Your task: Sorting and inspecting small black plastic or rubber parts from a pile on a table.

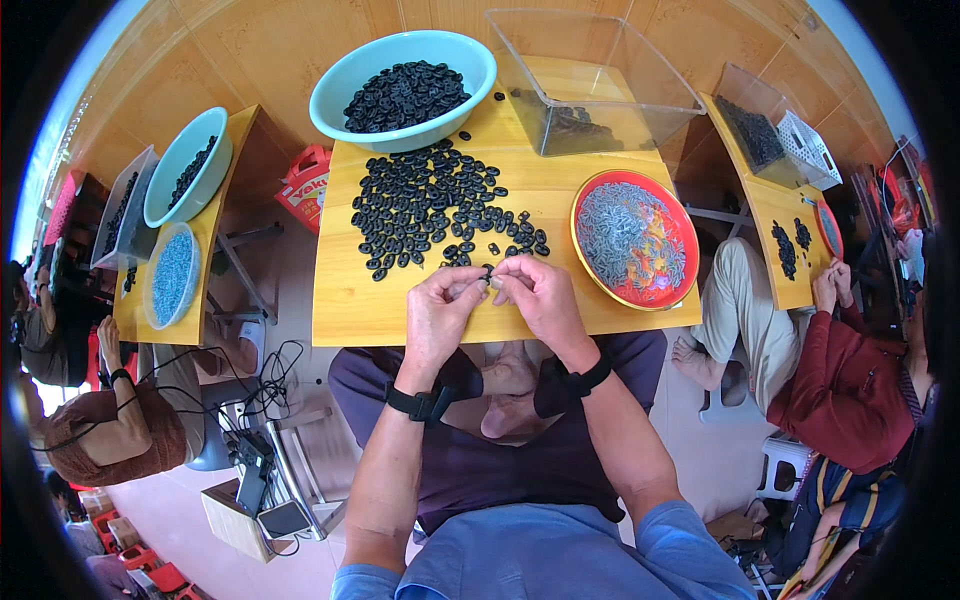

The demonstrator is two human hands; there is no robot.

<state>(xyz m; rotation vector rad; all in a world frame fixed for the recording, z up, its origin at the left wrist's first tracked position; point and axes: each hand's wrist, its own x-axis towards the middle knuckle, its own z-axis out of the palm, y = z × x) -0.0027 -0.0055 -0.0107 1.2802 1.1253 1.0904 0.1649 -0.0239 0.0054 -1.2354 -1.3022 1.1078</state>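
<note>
Both my hands meet over the near edge of the yellow table. My left hand and my right hand pinch a small black oval piece between their fingertips. Anything finer held with it is too small to make out. Just beyond them spreads a loose heap of similar black oval pieces, each with holes in it. Beside my right hand stands a red round tray with a yellow rim, bearing a pile of small grey-blue pieces.
A light-blue basin of black pieces stands at the far left of the table, a clear plastic box at the far right. People work at side tables, one in a dark red jacket. Cables tangle on the floor at left.
</note>
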